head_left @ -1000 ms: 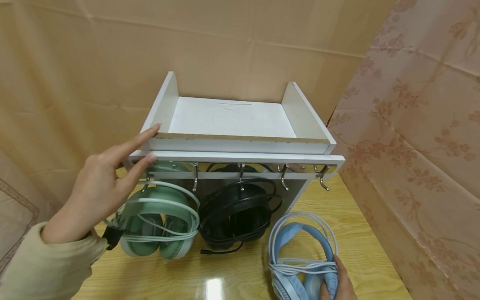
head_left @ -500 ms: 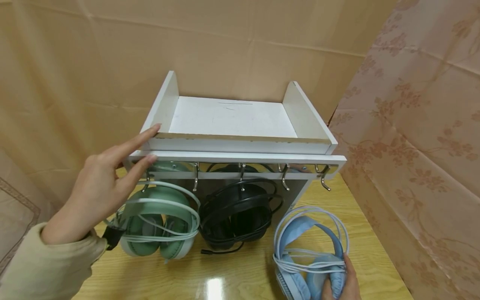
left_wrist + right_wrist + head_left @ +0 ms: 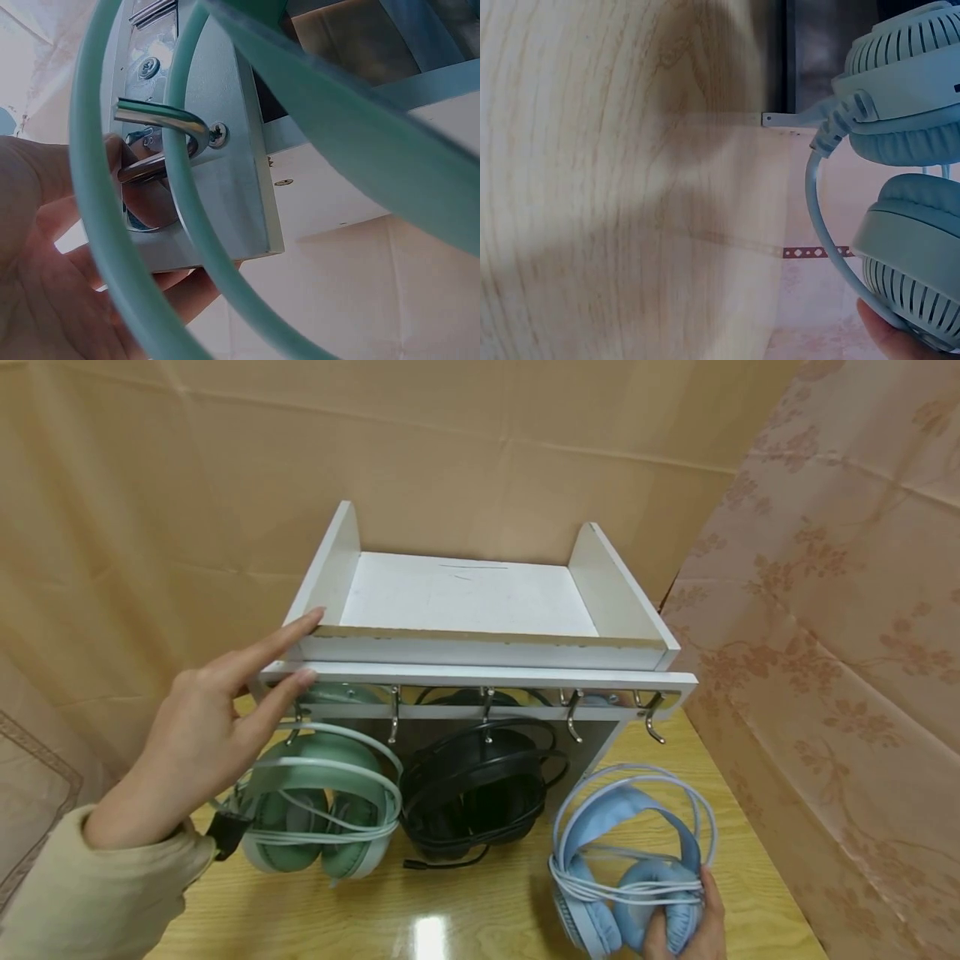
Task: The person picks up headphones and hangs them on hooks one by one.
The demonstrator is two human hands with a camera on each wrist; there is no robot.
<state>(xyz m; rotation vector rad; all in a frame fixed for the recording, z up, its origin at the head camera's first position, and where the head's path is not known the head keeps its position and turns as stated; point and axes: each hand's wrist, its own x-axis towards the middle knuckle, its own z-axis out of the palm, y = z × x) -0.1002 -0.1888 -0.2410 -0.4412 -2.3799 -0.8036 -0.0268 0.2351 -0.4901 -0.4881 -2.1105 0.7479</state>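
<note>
In the head view a white shelf rack [image 3: 480, 675] has a row of metal hooks along its front rail. My left hand [image 3: 191, 718] holds its left end; thumb in front, other fingers behind the board in the left wrist view. Green headphones [image 3: 318, 777] with a coiled cable hang at the leftmost hook, and black headphones [image 3: 468, 777] hang near the middle. At the lower right my right hand [image 3: 693, 922] grips light blue headphones [image 3: 633, 918] by one earcup, headband up, cable wrapped round them. Their earcups [image 3: 911, 82] show large in the right wrist view.
Two bare hooks [image 3: 574, 718] are on the rail's right side. A wooden table [image 3: 487, 914] lies under the rack. Tan cloth [image 3: 465, 443] hangs behind, and pink floral cloth [image 3: 847, 635] on the right.
My right hand has moved the blue headphones a little up and to the right, turning them slightly. My left hand stays on the rack's left end.
</note>
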